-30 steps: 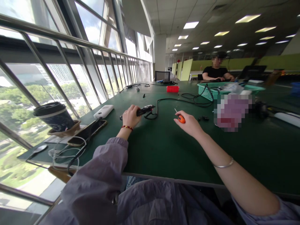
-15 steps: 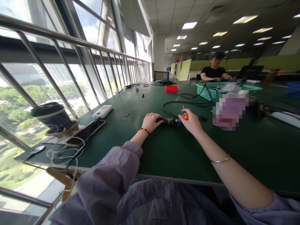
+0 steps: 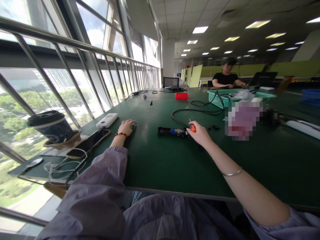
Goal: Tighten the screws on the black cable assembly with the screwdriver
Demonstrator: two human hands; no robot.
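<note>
Left hand [image 3: 125,129]: been pulled right off the black tool [image 3: 166,131], whose left end was being gripped half a second ago; now it's been taken over to some small dark bits [image 3: 135,124], near the white gadget [image 3: 107,120].
Right hand [image 3: 200,134]: pretty much kept at the tool's right end, same as half a second ago, with the orange screwdriver [image 3: 193,128] held the whole time.
Black tool: laid down on the desk [image 3: 155,163], around the middle, between the two hands. Long axis is set left to right, roughly along the near edge. The plain dark end is pointed left, a blue band is seen midway, and the right end is partly hidden by the fingers there.
Orange screwdriver: thin shaft pointed up and away from the wearer, tipped a bit left, so it's held across the tool's line rather than along it.
Left-hand pose: fingers stretched forward and right, spread apart; whether any bit is being touched can't be told.
Right-hand pose: fingers curled round the handle; whether the tool is being pressed too can't be made out.
Arms: left one reached forward, sleeved to the wrist; right one brought in diagonally, forearm bare.
Cord [image 3: 173,113]: looped just behind the tool.
</note>
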